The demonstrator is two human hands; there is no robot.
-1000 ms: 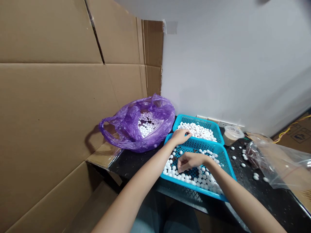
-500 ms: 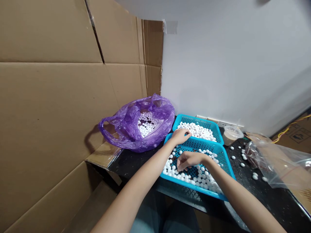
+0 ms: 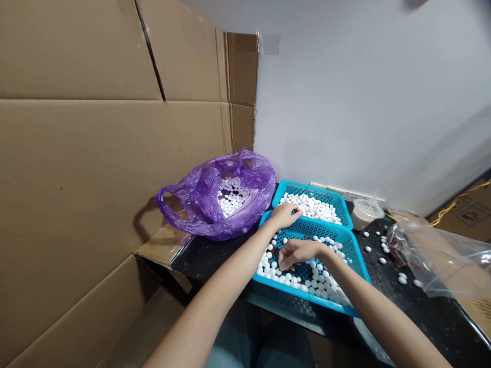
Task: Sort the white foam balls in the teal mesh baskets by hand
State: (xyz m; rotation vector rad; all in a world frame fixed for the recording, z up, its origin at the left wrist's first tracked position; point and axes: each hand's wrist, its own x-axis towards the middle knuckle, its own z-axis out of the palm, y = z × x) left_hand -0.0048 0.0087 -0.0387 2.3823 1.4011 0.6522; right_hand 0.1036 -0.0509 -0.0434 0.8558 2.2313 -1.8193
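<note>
Two turquoise perforated plastic baskets stand on the table, and the near basket overlaps the far basket. My right hand is in the near basket, its bunched fingertips down among scattered white beads. I cannot tell whether it holds a bead. My left hand rests over the rim where the baskets meet, just beside the dense white beads of the far basket. Its fingers hide anything they might hold.
A purple plastic bag holding white beads lies left of the baskets. To the right are a lidded plastic cup, loose beads on the black table and a clear plastic bag. Cardboard sheets line the left side.
My right hand has shifted slightly among the beads in the near basket. My left hand stays at the rim.
</note>
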